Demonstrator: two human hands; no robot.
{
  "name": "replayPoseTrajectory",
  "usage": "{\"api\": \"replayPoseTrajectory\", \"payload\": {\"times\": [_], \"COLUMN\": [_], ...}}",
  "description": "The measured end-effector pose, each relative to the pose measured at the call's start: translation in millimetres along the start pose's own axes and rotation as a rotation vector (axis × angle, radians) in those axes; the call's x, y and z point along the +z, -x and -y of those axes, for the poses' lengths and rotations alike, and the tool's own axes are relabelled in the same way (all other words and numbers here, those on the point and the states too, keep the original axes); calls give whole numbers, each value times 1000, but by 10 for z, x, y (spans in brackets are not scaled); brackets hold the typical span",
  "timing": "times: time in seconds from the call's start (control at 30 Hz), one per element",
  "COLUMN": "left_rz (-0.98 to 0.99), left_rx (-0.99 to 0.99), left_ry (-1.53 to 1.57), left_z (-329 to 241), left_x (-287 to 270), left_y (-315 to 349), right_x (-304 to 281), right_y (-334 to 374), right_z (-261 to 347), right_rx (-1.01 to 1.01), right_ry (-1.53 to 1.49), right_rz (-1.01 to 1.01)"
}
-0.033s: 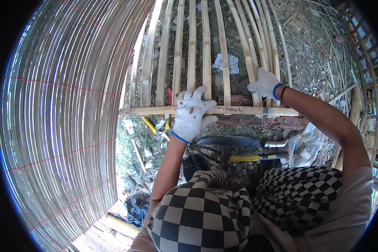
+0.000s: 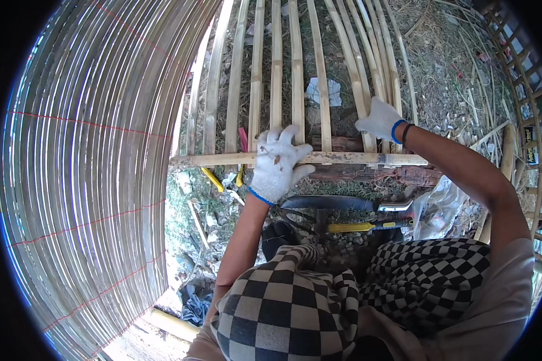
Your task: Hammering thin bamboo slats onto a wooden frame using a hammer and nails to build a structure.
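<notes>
Long pale bamboo slats (image 2: 276, 72) run away from me, side by side. A bamboo crosspiece (image 2: 343, 158) lies across their near ends. My left hand (image 2: 276, 165), in a white knitted glove with a blue cuff, rests on the crosspiece left of its middle. Its fingers and thumb are spread. In a matching glove, my right hand (image 2: 379, 120) is closed on a bamboo slat (image 2: 356, 84) among the closely set slats on the right, beyond the crosspiece. Its fingertips are partly hidden. A black band circles the right wrist.
A tall bamboo slat screen (image 2: 96, 168) with red cords stands at the left. Between me and the crosspiece lie a dark curved blade (image 2: 328, 202), a yellow-handled tool (image 2: 350, 227) and clear plastic (image 2: 442, 204). A bamboo lattice (image 2: 518, 78) borders the far right.
My left hand has shifted very slightly to the right on the crosspiece. The right hand looks almost unmoved.
</notes>
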State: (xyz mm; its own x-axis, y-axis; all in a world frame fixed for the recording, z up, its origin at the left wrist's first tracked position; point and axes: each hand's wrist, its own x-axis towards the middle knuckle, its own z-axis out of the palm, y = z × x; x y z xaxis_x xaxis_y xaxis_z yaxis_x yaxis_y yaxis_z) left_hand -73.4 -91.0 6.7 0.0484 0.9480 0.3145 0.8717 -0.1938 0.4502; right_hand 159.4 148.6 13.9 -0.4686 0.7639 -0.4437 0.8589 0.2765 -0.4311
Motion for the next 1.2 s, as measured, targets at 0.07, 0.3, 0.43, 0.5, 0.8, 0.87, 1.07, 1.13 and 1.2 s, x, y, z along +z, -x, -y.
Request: {"api": "replayPoseTrajectory", "payload": {"times": [0.07,0.3,0.43,0.5,0.8,0.87,1.07,1.13,1.2], "left_rz": [25,-26,-9,2,-80,-137,191,73,191], "left_rx": [14,44,-8,-31,-71,-119,-350,-291,-365], "left_ry": [-40,-41,-10,-6,27,116,250,60,142], "left_z": [-9,-139,-184,-188,-447,-481,-816,-521,-716], "left_x": [50,211,329,334,270,373,995,1420,1484], "left_y": [-15,-114,-157,-153,-445,-602,-1406,-1350,-1680], "right_x": [-33,-183,-141,-200,-507,-560,-416,-240,-360], "right_y": [27,160,86,82,306,238,85,53,98], "right_z": [24,-6,-129,-166,-472,-637,-1358,-1094,-1301], "right_rx": [43,72,24,4,-57,-60,170,160,202], "right_ry": [3,57,183,181,66,138,-218,-455,-474], "right_rz": [42,6,-50,-47,-254,-444,-78,2,27]}}
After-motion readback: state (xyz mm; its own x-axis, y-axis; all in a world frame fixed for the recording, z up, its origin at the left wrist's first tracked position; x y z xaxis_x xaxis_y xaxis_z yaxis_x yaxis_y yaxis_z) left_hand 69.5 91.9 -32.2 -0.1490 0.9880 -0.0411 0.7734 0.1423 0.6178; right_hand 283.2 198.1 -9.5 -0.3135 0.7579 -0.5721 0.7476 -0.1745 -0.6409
